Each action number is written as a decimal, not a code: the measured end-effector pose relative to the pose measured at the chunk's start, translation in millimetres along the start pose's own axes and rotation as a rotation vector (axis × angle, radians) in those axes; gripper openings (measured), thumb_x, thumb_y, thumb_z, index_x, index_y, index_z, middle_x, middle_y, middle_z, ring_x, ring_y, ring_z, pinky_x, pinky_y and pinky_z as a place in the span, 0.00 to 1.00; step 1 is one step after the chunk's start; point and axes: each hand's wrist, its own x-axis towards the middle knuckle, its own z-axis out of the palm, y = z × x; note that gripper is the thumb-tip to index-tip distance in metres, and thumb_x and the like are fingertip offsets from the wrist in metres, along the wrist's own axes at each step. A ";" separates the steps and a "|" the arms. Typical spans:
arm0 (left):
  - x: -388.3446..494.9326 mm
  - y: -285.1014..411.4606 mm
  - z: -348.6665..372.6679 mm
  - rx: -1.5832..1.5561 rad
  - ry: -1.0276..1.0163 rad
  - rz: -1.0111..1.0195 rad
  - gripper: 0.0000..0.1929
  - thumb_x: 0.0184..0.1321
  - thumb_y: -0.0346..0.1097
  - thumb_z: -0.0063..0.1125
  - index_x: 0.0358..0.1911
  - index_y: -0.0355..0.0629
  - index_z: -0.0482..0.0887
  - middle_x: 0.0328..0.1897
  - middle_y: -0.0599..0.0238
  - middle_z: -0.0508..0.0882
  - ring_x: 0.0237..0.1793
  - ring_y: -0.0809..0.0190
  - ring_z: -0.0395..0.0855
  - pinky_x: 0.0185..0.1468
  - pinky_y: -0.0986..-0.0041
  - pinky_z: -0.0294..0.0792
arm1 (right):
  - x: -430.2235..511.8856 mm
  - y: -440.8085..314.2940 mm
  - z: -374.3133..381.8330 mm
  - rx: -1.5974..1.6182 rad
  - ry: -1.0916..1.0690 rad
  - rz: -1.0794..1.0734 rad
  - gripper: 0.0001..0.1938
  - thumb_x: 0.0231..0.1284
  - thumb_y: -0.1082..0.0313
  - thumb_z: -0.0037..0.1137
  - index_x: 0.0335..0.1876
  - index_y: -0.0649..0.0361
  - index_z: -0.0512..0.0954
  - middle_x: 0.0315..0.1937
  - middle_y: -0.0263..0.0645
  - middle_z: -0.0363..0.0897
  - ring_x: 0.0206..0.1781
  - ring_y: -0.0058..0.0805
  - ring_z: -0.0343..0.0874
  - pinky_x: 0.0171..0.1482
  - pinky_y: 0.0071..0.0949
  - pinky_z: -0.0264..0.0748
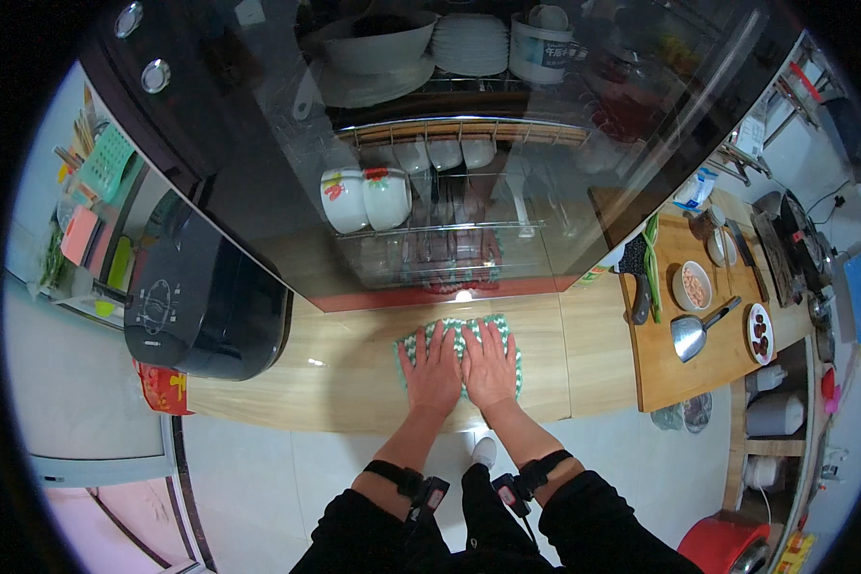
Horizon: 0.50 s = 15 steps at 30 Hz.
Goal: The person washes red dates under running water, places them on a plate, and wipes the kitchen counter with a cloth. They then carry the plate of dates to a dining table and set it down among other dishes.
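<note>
Side by side, my left hand and my right hand lie palm down on a green and white patterned cloth. Their fingers point away from me and are slightly spread, with the inner edges of the hands close together. The cloth lies spread on the light wooden counter, its edges showing beyond my fingertips and at both sides. What is under my palms is hidden.
A glass-fronted dish cabinet stands behind the cloth. To the left is a black rounded appliance. On the right, a wooden cutting board holds a metal spatula, a bowl of pinkish pieces, green stalks and knives.
</note>
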 end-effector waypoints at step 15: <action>-45.9 -44.4 -15.7 -0.024 -0.071 0.133 0.21 0.65 0.41 0.39 0.62 0.52 0.67 0.70 0.72 0.62 0.70 0.56 0.54 0.70 0.47 0.39 | -50.0 -59.2 6.9 -0.111 -0.044 0.195 0.23 0.63 0.58 0.40 0.65 0.48 0.63 0.68 0.43 0.55 0.72 0.42 0.47 0.70 0.53 0.35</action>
